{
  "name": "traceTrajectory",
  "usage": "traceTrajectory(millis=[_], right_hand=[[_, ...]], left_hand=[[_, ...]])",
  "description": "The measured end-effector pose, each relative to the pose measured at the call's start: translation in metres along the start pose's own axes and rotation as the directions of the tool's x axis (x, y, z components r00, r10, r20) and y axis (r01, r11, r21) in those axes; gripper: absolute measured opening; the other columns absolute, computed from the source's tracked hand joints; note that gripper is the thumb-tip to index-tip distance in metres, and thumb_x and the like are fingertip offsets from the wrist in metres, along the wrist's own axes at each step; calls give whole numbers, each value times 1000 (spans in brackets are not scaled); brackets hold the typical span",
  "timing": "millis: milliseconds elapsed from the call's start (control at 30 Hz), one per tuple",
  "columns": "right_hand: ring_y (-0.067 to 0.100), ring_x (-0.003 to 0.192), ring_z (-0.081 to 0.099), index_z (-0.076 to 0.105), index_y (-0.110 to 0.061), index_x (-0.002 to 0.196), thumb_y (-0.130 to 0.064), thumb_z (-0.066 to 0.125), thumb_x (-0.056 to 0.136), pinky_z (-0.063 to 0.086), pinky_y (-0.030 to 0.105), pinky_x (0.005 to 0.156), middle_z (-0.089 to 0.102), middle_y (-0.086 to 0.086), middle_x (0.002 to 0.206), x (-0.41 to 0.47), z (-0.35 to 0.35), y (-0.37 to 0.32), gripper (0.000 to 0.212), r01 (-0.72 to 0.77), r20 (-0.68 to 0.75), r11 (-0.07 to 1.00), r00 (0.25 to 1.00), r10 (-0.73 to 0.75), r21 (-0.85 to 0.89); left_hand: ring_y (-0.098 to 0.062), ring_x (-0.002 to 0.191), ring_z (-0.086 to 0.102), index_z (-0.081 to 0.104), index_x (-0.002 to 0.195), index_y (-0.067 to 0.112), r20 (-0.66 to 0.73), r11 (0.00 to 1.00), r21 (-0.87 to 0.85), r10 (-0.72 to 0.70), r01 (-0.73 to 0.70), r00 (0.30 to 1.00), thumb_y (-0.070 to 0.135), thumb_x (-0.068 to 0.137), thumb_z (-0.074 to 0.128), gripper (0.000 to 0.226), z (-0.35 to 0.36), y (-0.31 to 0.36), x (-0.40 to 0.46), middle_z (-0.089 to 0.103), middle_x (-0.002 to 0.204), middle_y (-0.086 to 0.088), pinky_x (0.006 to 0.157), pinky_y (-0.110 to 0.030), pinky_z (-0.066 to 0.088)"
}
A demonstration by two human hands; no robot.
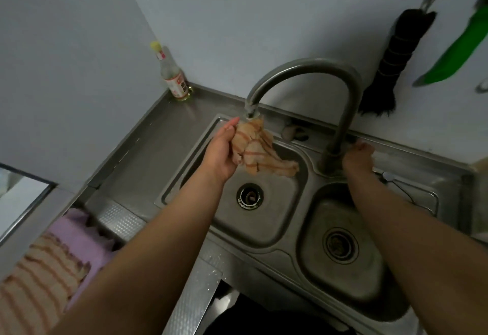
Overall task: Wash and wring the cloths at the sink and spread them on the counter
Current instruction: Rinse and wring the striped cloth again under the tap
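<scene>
Steel bench (148, 149) and a double sink (301, 176) fill the head view below a pale wall. Over the left basin, the left hand (220, 153) has its grip clamped on a bunched striped cloth (257, 147), held right under the spout of the faucet (303, 70). At 3 o'clock from it, the right hand (357, 156) reaches behind the faucet's base, probably for the tap handle; its grip is hidden, so I cannot tell how it stands. No water stream is plain to see.

Judging by this, washing of this cloth is only starting, with wringing and spreading left. At 8 o'clock a second striped cloth (37, 271) lies on a lilac cloth (79, 239) (washed or waiting, I cannot say).

A bottle (173, 75) stands at 11 o'clock; a dark brush (390, 62) and a green utensil (454, 54) hang at 2 o'clock, all apart from the work.
</scene>
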State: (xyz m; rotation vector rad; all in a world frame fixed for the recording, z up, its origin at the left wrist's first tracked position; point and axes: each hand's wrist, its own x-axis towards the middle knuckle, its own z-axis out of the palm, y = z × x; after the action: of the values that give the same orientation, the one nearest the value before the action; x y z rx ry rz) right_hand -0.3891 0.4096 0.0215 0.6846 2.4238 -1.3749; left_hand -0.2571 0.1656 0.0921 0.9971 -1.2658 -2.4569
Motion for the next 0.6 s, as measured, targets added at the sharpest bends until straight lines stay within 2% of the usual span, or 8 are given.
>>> traceTrajectory(millis=[100, 200, 300, 367, 533, 600], right_hand=[[40, 116, 51, 36, -16, 130, -33, 23, 102, 39, 49, 100, 51, 21, 131, 10, 1, 13, 35, 56, 16, 996, 998, -55, -67], [41, 117, 50, 39, -12, 128, -35, 21, 102, 38, 48, 101, 52, 22, 129, 9, 0, 16, 39, 79, -13, 993, 997, -81, -91], [43, 113, 52, 41, -11, 124, -33, 25, 101, 40, 52, 99, 56, 24, 124, 12, 1, 22, 35, 130, -53, 981, 989, -139, -147], [43, 111, 53, 41, -10, 123, -29, 29, 101, 41, 51, 96, 57, 25, 120, 14, 1, 26, 32, 145, -74, 976, 985, -159, -161], [44, 107, 55, 41, -7, 121, -32, 24, 103, 41, 49, 91, 59, 26, 115, 15, 1, 30, 36, 169, -103, 975, 977, -184, -146], [43, 108, 55, 41, -7, 121, -32, 24, 103, 41, 49, 93, 59, 25, 117, 16, 2, 31, 35, 177, -105, 975, 976, -191, -131]], left_hand=[[-32, 110, 59, 55, 128, 10, 34, 999, 9, -33, 33, 999, 23, 102, 34, 35, 6, -5, 10, 64, 117, -17, 105, -54, 40], [-32, 113, 59, 60, 118, 13, 80, 998, -19, -62, 64, 995, 25, 102, 35, 32, 12, -6, 15, 66, 116, -16, 105, -51, 41], [-32, 118, 59, 52, 131, 8, 90, 996, 1, -86, 86, 992, 28, 101, 38, 39, 14, -8, 17, 62, 126, -18, 105, -50, 42], [-32, 119, 58, 51, 133, 7, 86, 996, 8, -87, 87, 992, 29, 102, 37, 41, 14, -8, 19, 61, 127, -19, 106, -48, 42], [-25, 97, 68, 59, 115, 11, 124, 996, 10, -93, 92, 988, 26, 102, 36, 30, 14, -6, 21, 70, 104, -12, 94, -43, 50], [-27, 98, 67, 60, 112, 12, 127, 996, 1, -92, 93, 988, 25, 102, 37, 28, 14, -6, 20, 69, 104, -13, 96, -45, 49]])
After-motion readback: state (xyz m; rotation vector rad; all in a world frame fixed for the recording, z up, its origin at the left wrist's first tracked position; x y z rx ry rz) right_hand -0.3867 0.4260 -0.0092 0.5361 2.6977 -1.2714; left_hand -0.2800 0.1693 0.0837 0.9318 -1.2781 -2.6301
